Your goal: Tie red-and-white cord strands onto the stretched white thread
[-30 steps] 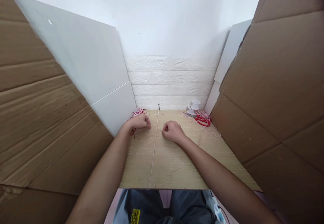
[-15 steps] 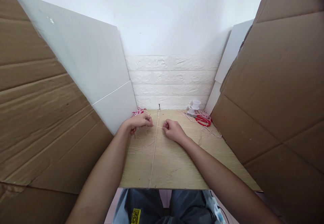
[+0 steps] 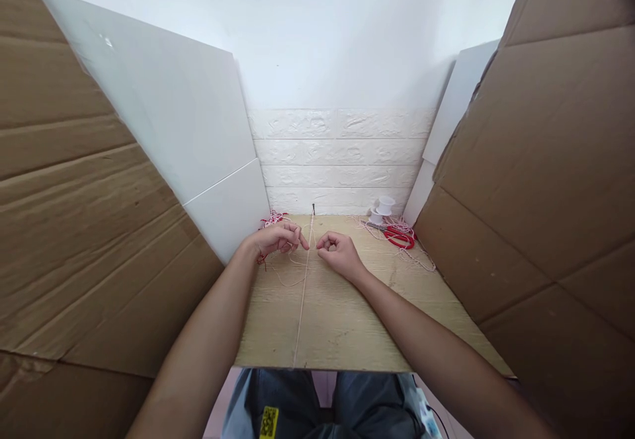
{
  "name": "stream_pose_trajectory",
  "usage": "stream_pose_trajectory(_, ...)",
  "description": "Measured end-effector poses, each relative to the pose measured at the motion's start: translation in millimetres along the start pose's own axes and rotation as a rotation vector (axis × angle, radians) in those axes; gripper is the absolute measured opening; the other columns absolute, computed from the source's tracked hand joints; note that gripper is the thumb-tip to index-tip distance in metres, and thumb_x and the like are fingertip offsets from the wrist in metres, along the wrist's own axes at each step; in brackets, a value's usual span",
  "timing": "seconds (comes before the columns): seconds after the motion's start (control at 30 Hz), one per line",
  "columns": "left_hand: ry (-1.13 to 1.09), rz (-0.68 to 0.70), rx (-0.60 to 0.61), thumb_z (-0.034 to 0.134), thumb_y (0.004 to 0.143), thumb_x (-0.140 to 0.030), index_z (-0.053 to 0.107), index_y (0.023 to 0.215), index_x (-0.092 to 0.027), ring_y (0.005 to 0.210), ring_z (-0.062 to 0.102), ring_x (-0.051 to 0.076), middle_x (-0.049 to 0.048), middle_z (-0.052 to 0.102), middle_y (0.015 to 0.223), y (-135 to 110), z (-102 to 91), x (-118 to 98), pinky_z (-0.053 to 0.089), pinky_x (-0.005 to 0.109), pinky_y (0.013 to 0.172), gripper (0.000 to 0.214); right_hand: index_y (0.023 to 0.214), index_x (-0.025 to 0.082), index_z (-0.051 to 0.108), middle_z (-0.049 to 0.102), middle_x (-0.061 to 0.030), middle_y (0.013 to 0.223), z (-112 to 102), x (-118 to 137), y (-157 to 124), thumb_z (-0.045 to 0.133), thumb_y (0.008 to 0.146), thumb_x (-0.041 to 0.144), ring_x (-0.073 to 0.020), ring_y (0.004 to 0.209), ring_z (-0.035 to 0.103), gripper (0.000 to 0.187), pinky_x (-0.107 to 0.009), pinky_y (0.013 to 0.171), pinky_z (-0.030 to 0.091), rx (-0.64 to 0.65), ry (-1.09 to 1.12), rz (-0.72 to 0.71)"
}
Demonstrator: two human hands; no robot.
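Note:
A pale cord (image 3: 303, 293) runs taut from a dark hook (image 3: 313, 208) at the wall to the table's front edge. Just left of it is my left hand (image 3: 282, 237), its index finger stretched toward the cord and the other fingers curled. Thin cream thread (image 3: 290, 285) hangs in loose loops below that hand and passes by the cord; the grip of the curled fingers on it is partly hidden. On the other side, my right hand (image 3: 340, 252) has thumb and forefinger pinched together close to the cord, at the fine thread.
Red-handled scissors (image 3: 399, 237) lie at the right rear among pink-white cords (image 3: 419, 260), beside white spools (image 3: 383, 205). A red and pink string bundle (image 3: 274, 218) sits behind my left hand. Cardboard walls (image 3: 540, 161) flank the wooden table (image 3: 357, 340).
My left hand has moved slightly right, and its index finger now reaches out to the cord. The thread between my hands has slackened into a small loop. My right hand stays close to its place.

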State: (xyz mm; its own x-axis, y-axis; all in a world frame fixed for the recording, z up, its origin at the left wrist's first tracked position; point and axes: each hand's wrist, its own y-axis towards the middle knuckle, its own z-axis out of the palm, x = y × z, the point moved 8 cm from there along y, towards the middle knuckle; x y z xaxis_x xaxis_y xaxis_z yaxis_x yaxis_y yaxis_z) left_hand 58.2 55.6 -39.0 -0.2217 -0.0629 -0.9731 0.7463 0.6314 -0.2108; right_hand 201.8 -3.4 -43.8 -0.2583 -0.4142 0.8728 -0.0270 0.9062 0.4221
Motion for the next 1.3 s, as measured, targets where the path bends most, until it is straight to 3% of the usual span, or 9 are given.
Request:
stream_pose_trajectory(0.2, 0.036, -0.046, -0.028, 0.070, 0.066, -0.023, 0.053, 0.065, -0.015, 0.058, 0.058, 0.012, 0.0084, 0.070, 0.072, 3, -2.2, 6, 0.039, 0.020, 0.047, 0.019, 0.067, 0.017, 0.061, 0.055, 0.0030, 0.059, 8, -7, 0, 0.056, 0.065, 0.022, -0.0101, 0.053, 0.044, 0.008, -0.022, 0.053, 0.034, 0.063, 0.115, 0.037)
stream_pose_trajectory(0.57, 0.143, -0.107, -0.048, 0.071, 0.071, -0.030, 0.053, 0.064, -0.016, 0.051, 0.055, 0.011, 0.0014, 0.059, 0.056, 2, -4.0, 12, 0.039, 0.022, 0.048, 0.024, 0.073, 0.017, 0.062, 0.046, 0.0054, 0.055, 5, -17, 2, 0.051, 0.069, 0.023, -0.0112, 0.052, 0.041, 0.013, -0.023, 0.052, 0.031, 0.055, 0.014, 0.079)
stream_pose_trajectory(0.93, 0.432, -0.183, -0.070, 0.073, 0.069, -0.046, 0.066, 0.080, -0.014, 0.049, 0.056, 0.013, 0.0029, 0.063, 0.056, 7, -8.8, 18, 0.040, 0.024, 0.048, 0.034, 0.091, 0.018, 0.065, 0.053, 0.0057, 0.060, 12, -11, -3, 0.054, 0.075, 0.012, -0.0114, 0.057, 0.050, 0.021, -0.022, 0.059, 0.035, 0.122, -0.298, 0.027)
stream_pose_trajectory(1.3, 0.572, -0.165, -0.025, 0.075, 0.065, -0.043, 0.072, 0.078, -0.012, 0.049, 0.053, 0.012, 0.0022, 0.060, 0.055, 10, -4.6, 19, 0.036, 0.023, 0.046, 0.034, 0.088, 0.019, 0.074, 0.067, -0.0022, 0.072, 22, -13, -6, 0.059, 0.083, 0.017, -0.0140, 0.065, 0.056, 0.016, -0.024, 0.063, 0.037, 0.201, -0.527, 0.005)
